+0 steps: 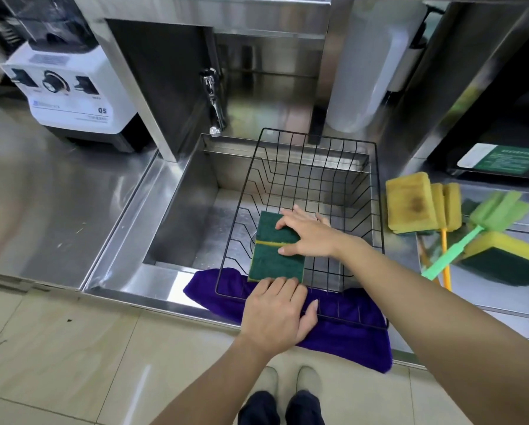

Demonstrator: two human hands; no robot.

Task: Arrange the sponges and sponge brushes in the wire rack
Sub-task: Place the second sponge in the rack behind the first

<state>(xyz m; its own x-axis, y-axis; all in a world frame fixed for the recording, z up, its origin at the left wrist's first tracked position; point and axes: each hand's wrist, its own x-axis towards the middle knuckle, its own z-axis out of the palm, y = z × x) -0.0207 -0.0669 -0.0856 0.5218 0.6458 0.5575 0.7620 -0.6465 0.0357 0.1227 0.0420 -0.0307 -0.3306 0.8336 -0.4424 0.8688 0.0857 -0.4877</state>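
Note:
A black wire rack point(376, 191) sits over the right half of the steel sink. Two green-faced sponges lie side by side on its near floor, the far one point(269, 225) and the near one point(272, 265). My right hand point(309, 237) rests flat on the far sponge, fingers spread over it. My left hand point(275, 311) curls over the rack's near rim, fingertips touching the near sponge. On the counter to the right lean yellow sponges point(410, 204), a green sponge brush point(496, 210), an orange-handled brush point(444, 253) and another yellow-green sponge point(502, 256).
A purple cloth point(349, 335) hangs under the rack over the sink's front edge. The faucet point(214, 102) stands at the sink's back left. A white blender base point(69, 93) is on the left counter. A translucent container point(367, 65) stands behind the rack.

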